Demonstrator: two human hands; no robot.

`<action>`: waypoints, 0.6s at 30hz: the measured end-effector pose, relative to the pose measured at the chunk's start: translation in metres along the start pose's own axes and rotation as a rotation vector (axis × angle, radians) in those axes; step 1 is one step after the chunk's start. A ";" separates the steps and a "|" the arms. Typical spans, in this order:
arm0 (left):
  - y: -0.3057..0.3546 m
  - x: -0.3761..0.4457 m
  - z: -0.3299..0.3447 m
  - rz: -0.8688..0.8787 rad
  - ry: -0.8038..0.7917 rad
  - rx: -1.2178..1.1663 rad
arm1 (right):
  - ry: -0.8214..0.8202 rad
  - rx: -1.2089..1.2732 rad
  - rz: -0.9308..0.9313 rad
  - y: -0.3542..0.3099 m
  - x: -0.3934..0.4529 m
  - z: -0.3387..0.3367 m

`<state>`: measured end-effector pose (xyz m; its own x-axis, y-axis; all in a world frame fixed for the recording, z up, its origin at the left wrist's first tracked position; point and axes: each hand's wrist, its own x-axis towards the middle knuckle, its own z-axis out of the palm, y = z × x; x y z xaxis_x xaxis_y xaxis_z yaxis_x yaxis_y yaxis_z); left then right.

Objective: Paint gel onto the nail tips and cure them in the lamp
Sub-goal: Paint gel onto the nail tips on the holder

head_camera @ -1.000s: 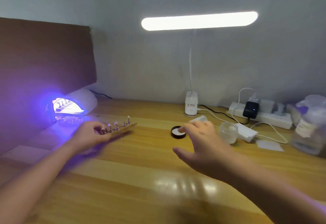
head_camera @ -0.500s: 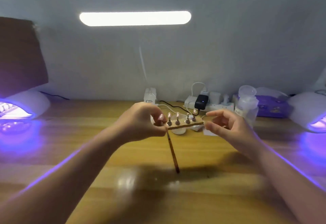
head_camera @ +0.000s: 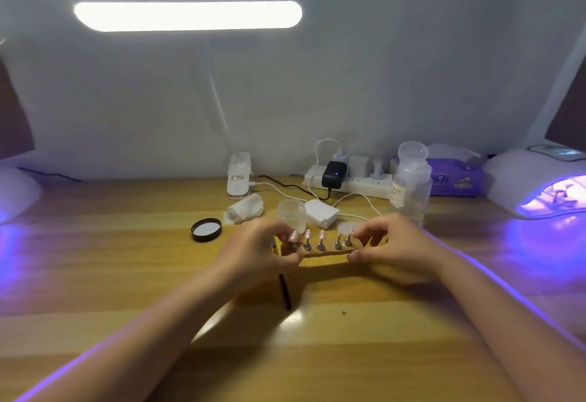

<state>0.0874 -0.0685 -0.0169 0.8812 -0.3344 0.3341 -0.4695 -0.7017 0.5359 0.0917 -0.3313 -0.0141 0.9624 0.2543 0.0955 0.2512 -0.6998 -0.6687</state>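
A narrow wooden holder strip (head_camera: 323, 255) carries several pink nail tips (head_camera: 321, 236) on small metal stands. I hold it level above the middle of the table. My left hand (head_camera: 257, 259) grips its left end and also holds a thin dark brush (head_camera: 284, 293) that points down toward me. My right hand (head_camera: 391, 248) pinches the right end between thumb and fingers. A white curing lamp (head_camera: 532, 179) glows violet at the far right. Another lamp (head_camera: 16, 189) shows at the left edge.
Behind the holder lie a black lid (head_camera: 206, 229), a crumpled wipe (head_camera: 245, 208), a clear cup (head_camera: 291, 213), a white adapter (head_camera: 321, 213), a power strip (head_camera: 355, 179) with cables, a clear bottle (head_camera: 410, 183) and a purple box (head_camera: 456, 179). A bar light (head_camera: 187, 16) shines above.
The holder has come from the left lamp to the table's middle. My right hand has taken its right end, and both hands have lowered it slightly. My view turned right.
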 end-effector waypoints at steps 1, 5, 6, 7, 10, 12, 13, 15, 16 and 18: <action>0.000 -0.001 0.002 -0.004 0.011 -0.025 | 0.012 -0.001 0.009 0.002 0.000 -0.002; 0.000 -0.004 0.008 -0.011 0.044 -0.107 | 0.020 -0.092 0.029 0.008 0.001 -0.005; 0.000 -0.005 0.010 -0.015 0.038 -0.097 | 0.023 -0.105 0.030 0.008 0.002 -0.005; 0.000 -0.006 0.011 -0.017 0.024 -0.067 | 0.023 -0.114 0.034 0.008 0.002 -0.005; 0.002 -0.007 0.009 0.014 0.027 0.142 | 0.015 -0.149 0.059 0.010 0.002 -0.006; 0.002 -0.006 0.004 0.028 0.115 0.200 | 0.012 -0.173 0.070 0.011 0.002 -0.006; -0.001 -0.005 0.002 0.031 0.172 0.171 | 0.008 -0.179 0.072 0.011 0.001 -0.007; -0.008 -0.004 -0.002 0.000 0.261 0.077 | -0.004 -0.181 0.068 0.011 0.001 -0.007; -0.012 -0.003 -0.002 -0.027 0.284 0.028 | -0.012 -0.180 0.063 0.012 0.001 -0.007; -0.018 -0.003 -0.004 -0.064 0.303 -0.069 | -0.013 -0.164 0.052 0.013 0.000 -0.008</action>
<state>0.0929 -0.0527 -0.0242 0.8574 -0.0814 0.5082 -0.4255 -0.6676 0.6110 0.0961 -0.3454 -0.0166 0.9734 0.2230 0.0536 0.2158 -0.8114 -0.5432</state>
